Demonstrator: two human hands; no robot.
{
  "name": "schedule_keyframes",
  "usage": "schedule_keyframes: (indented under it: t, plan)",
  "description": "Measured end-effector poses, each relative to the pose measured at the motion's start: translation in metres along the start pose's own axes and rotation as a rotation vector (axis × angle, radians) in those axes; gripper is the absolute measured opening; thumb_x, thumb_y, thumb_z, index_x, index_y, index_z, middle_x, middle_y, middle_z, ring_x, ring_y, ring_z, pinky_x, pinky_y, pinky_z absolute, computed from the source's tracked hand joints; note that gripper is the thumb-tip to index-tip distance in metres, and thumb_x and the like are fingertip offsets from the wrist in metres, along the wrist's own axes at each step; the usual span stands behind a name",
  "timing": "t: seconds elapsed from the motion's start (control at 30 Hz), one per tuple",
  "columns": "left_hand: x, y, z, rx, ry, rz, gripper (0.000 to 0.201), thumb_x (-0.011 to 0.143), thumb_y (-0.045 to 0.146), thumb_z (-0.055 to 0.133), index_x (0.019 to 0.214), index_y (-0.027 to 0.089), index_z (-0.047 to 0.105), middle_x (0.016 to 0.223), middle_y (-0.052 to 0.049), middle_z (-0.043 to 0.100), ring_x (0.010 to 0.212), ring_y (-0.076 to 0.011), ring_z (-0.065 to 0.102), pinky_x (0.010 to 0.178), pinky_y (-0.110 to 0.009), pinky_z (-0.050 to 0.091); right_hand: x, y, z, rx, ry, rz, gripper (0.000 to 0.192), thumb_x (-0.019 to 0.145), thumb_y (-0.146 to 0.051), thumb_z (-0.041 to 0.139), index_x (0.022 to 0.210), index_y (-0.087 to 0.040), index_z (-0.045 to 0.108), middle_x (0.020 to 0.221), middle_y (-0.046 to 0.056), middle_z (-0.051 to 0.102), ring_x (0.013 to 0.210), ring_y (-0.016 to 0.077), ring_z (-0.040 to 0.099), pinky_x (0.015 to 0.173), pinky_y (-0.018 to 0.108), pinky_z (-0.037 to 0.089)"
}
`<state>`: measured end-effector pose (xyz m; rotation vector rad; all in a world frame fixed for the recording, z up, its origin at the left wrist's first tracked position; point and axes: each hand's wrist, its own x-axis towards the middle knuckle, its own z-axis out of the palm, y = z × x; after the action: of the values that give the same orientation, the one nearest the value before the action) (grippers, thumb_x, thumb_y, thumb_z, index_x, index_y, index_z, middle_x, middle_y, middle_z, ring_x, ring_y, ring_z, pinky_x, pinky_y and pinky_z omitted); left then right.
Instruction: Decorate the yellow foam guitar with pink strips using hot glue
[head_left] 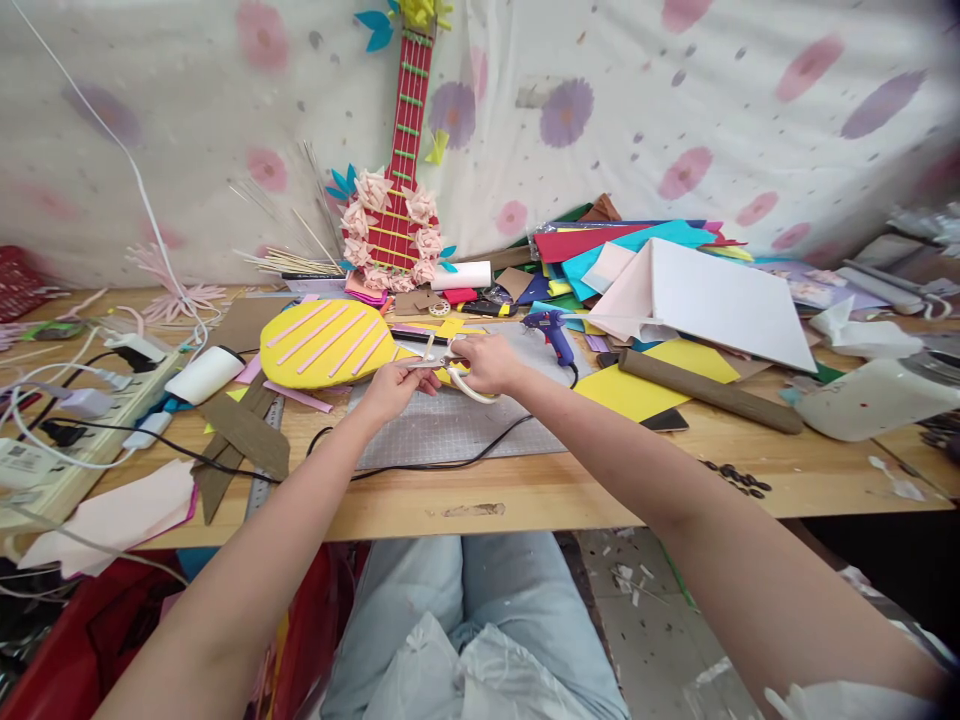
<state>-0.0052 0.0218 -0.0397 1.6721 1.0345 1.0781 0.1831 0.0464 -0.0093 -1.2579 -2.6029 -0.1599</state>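
I count one blue glue gun [551, 331], one brown cardboard tube [709, 392], one red guitar model [401, 160], and maybe seven pink strips on my yellow foam piece [326, 343].

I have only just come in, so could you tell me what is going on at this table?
A person sits at a cluttered wooden table. The left hand and right hand meet over a grey cutting mat, working scissors on a small pale strip. A yellow foam shape and blue glue gun lie close by.

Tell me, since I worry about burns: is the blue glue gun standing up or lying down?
Lying down. The glue gun rests on its side on the table, beyond the right hand.
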Motion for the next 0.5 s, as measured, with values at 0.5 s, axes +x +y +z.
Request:
schedule_keyframes:
  t: [0.5]
  plan:
    - [0.0, -0.001, -0.007, -0.079, 0.087, -0.146, 0.028, 0.077, 0.041, 0.053, 0.08, 0.013, 0.057, 0.063, -0.002, 0.06, 0.048, -0.0088, 0.054, 0.052, -0.024, 0.046, -0.002, 0.038, 0.006, 0.1, -0.044, 0.341, 0.042, 0.078, -0.049, 0.046, 0.099, -0.014, 0.055, 0.101, 0.013, 0.063, 0.091, 0.0237, 0.057, 0.067, 0.029, 0.038]
